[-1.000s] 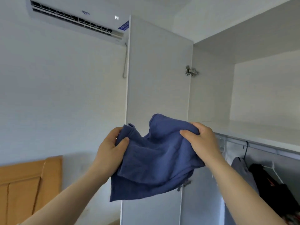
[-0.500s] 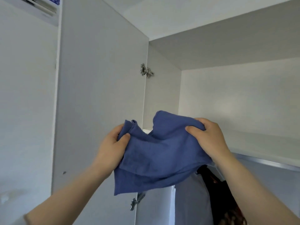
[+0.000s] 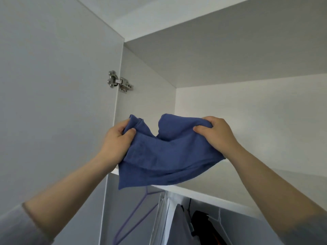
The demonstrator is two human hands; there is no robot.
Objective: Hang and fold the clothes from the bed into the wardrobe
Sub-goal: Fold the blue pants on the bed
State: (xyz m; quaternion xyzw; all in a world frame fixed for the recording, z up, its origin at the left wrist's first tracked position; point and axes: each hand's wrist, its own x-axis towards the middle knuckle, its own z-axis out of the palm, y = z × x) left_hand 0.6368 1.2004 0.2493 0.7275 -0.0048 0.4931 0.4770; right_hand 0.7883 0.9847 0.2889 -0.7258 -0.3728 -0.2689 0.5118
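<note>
Over the shelf (image 3: 203, 193) edge now, the folded cloth (image 3: 169, 156) has been lifted closer; left hand (image 3: 115, 145) and right hand (image 3: 216, 136) each grip a top corner, so setting it down looks next.

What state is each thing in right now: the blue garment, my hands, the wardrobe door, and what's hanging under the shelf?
Blue garment, folded, held up at the top shelf, not yet set down.
Left hand, grips the garment's left end.
Right hand, grips its right end.
Wardrobe door, open.
Purple hanger, hanging, bare.
Grey garment, hanging.
Dark garment, hanging.
</note>
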